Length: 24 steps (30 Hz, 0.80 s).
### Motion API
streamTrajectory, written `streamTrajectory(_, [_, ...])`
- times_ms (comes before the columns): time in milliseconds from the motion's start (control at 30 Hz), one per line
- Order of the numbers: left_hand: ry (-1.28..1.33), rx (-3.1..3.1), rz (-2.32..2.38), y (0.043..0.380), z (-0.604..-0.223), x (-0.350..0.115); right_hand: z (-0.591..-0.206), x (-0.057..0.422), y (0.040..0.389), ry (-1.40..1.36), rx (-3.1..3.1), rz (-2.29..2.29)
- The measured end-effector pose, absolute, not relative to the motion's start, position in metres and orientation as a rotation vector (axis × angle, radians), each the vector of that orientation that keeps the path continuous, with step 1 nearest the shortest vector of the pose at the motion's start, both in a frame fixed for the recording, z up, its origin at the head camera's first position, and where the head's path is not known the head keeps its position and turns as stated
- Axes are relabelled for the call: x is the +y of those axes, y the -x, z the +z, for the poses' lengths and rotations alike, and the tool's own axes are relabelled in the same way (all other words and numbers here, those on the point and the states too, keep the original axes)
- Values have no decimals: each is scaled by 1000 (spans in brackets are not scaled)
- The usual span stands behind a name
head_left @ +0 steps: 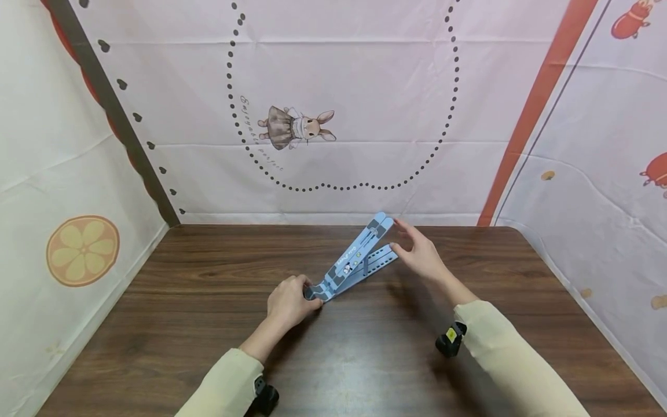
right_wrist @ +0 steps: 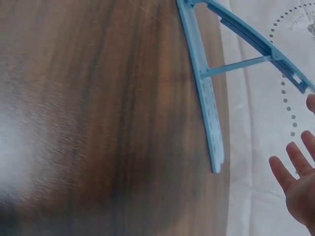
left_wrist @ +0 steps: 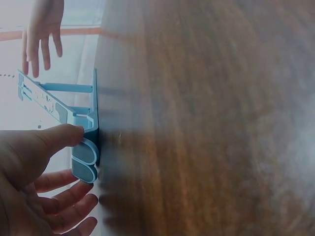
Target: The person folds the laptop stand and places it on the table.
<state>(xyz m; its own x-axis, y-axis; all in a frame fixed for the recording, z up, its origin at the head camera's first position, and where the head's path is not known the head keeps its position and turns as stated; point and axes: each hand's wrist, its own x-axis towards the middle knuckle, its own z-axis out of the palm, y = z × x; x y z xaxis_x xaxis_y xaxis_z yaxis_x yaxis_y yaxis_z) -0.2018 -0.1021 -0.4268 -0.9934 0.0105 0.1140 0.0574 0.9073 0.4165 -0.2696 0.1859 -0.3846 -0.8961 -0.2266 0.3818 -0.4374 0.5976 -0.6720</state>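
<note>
Blue plastic folding stand (head_left: 356, 259) lies mid-table, upper arm raised on a thin strut above the perforated base strip. Left hand (head_left: 288, 302) pinches the near hinged end; right hand (head_left: 420, 252) hovers with fingers spread, beside the far tips. Steady the hinge so the strut seats cleanly. Dark wood-grain table (head_left: 208, 324) beneath.

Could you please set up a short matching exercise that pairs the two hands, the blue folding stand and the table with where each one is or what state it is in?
Things:
1. left hand
2. right hand
3. blue folding stand
4. table

States:
A. dark wood, bearing the stand
B. fingers spread by the raised end
C. propped open at an angle
D. holding the hinged end down

Pairs: 1-D, 2-B, 3-C, 4-A
</note>
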Motion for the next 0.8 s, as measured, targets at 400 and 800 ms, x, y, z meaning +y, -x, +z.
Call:
streamTrajectory(400, [76,-2932,-644,201,-428,-104,-361,191,288,-762,-2587,1193])
streamTrajectory(800, [64,-2945,-651,202,-427,-103,-347,184,293,-804,-2691,1246])
